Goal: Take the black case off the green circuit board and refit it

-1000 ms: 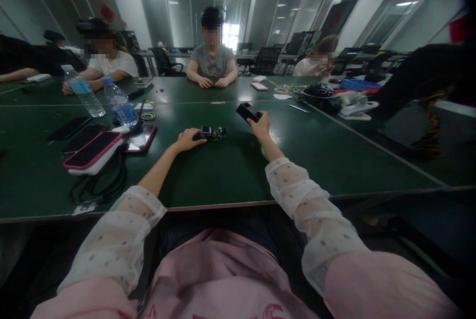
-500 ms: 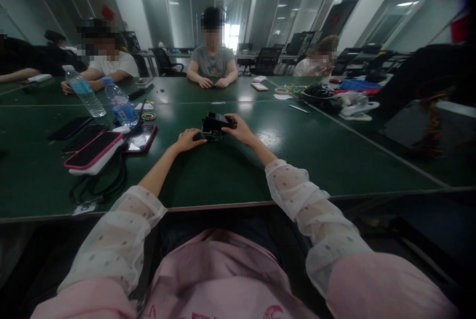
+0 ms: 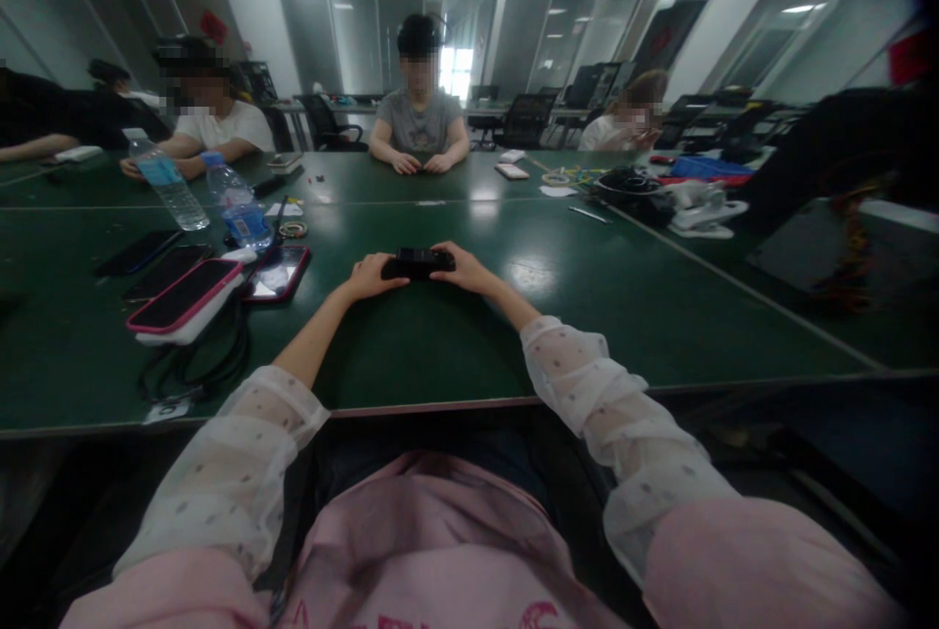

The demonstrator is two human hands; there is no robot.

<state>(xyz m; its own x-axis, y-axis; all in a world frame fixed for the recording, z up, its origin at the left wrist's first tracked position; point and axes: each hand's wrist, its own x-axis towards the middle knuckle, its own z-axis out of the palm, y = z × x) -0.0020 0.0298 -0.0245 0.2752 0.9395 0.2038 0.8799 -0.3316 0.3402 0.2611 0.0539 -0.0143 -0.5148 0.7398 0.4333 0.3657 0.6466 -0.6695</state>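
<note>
A small black box-shaped device (image 3: 418, 264) lies low over the green table in front of me, its black upper part now on top of the lower part. My left hand (image 3: 371, 278) grips its left end, with the thumb along the near side. At the right end, my right hand (image 3: 462, 269) holds the upper part between thumb and fingers. The device's exact kind cannot be made out. No inner part of it shows at this moment.
To the left lie a pink-edged phone (image 3: 183, 296), another phone (image 3: 279, 273) and black cables (image 3: 212, 355). Two water bottles (image 3: 239, 203) stand behind them. A pen (image 3: 588, 214) and a white device (image 3: 708, 216) lie to the right. A person (image 3: 418, 125) sits opposite.
My right hand has lowered the tilted black upper part onto the lower part, whose greenish inside showed before. My left hand has stayed at the left end.
</note>
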